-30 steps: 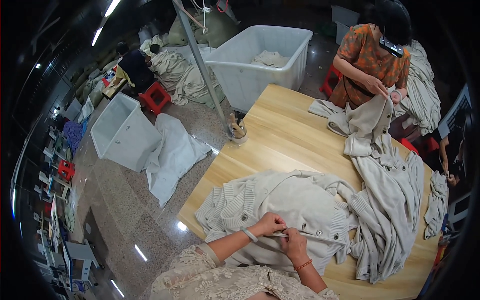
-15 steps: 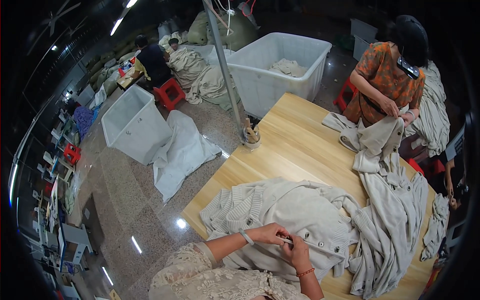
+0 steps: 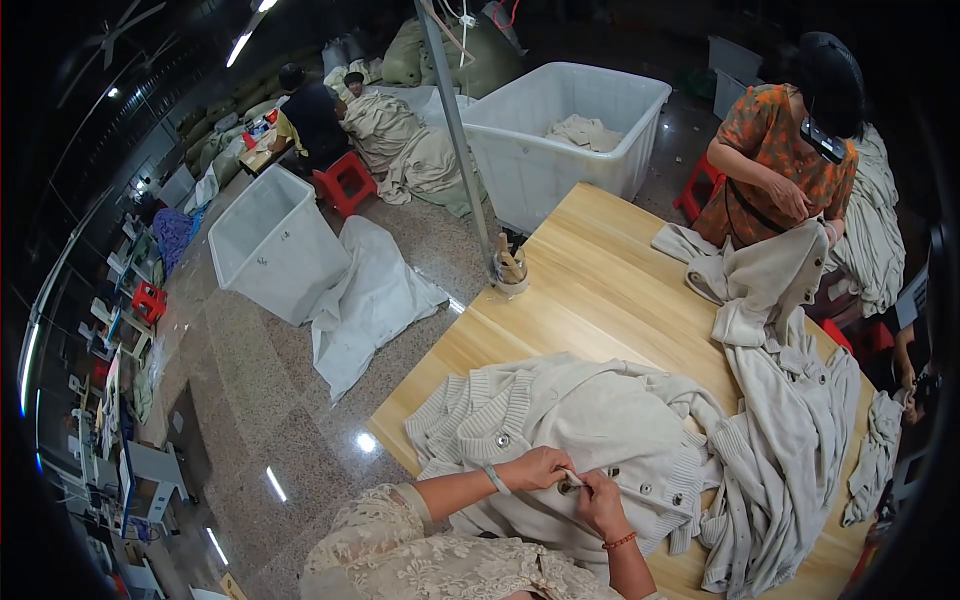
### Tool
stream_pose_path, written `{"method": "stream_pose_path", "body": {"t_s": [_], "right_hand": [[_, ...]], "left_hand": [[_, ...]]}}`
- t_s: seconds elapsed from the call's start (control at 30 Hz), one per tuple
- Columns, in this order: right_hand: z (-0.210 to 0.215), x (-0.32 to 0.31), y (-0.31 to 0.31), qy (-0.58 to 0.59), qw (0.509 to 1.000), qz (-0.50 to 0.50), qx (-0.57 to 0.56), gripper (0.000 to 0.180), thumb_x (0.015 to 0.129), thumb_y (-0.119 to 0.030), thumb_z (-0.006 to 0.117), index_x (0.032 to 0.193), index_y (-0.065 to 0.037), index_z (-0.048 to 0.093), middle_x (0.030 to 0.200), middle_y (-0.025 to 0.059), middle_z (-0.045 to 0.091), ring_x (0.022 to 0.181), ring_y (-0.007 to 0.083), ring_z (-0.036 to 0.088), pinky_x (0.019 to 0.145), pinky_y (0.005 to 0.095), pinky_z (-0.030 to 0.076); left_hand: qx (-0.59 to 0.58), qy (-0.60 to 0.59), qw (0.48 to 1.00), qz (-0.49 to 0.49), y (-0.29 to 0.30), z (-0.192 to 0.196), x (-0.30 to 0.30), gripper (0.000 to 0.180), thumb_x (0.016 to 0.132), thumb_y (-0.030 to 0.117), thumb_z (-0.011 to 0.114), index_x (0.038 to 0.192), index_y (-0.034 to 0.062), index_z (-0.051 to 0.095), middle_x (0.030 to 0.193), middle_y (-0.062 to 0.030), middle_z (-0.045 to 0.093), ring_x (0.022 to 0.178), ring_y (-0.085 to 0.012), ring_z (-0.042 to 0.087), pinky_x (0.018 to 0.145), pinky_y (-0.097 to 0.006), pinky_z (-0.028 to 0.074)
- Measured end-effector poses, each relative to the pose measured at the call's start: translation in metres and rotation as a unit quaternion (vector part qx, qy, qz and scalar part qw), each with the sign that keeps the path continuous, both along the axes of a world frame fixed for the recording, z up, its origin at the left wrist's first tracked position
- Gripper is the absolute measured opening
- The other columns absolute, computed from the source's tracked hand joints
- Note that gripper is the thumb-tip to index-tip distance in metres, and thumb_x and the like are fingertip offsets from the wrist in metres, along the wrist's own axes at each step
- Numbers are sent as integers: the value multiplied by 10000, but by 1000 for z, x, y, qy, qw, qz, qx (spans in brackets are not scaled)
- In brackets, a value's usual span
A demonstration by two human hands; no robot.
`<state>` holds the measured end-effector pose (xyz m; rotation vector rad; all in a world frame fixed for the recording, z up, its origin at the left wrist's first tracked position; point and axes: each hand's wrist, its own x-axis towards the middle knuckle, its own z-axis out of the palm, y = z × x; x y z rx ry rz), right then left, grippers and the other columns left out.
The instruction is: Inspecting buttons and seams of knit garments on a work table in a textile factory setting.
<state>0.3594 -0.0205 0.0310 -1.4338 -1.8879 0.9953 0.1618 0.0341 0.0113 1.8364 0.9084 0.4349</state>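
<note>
A beige knitted cardigan (image 3: 600,405) with dark buttons and ribbed edges lies bunched at the table's near side. Above it, my left hand (image 3: 540,468) is closed in a pinch on a pale edge of the cardigan. Close by on the right, my right hand (image 3: 603,503) pinches the same edge, and a short stretch of fabric spans the gap between my fingertips. A dark button shows just under that stretch, and several more run along the front to the right. Whether my fingertips hold anything else is too small to tell.
The wooden table (image 3: 590,265) carries more beige cardigans (image 3: 785,440) on the right. A co-worker in an orange patterned top (image 3: 755,130) handles one across the table. A cup of tools (image 3: 511,272) stands by a metal pole (image 3: 458,130). White bins (image 3: 560,165) stand beyond.
My hands have drawn slightly apart, baring the pinched edge between them. The co-worker's one hand has come up off the fabric. The whole view has shifted a little.
</note>
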Motion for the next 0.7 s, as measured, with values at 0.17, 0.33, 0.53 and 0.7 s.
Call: {"method": "stream_pose_path", "body": {"t_s": [0.17,0.33,0.53,0.7], "right_hand": [[16,-2,-12,4,997,-8,-76,138,773,-105,631,895,-48,660,800,151,621,703,339,616,644,414,490],[18,39,-30,-147,988,-50,-12,139,787,-200,661,862,-84,644,819,108,621,682,312,623,608,417,490],[14,53,-36,-222,973,-65,2,115,811,-177,620,887,-90,617,868,119,603,692,341,615,606,444,484],[10,53,-39,-229,971,-67,9,124,789,-159,637,883,-81,611,854,130,608,714,348,615,632,444,485]], "left_hand": [[-13,-20,1000,-21,0,-1,-6,159,797,143,625,923,49,648,807,-123,632,694,-274,595,633,-353,468],[22,177,984,17,1,30,-3,228,778,278,679,851,73,613,810,-108,606,739,-296,574,652,-372,454],[297,21,954,35,-22,15,48,212,732,85,665,925,72,579,903,-81,544,903,-279,524,760,-367,433],[278,59,959,15,-25,4,93,324,712,-4,567,1033,24,529,1063,-134,503,965,-297,527,771,-396,476]]}}
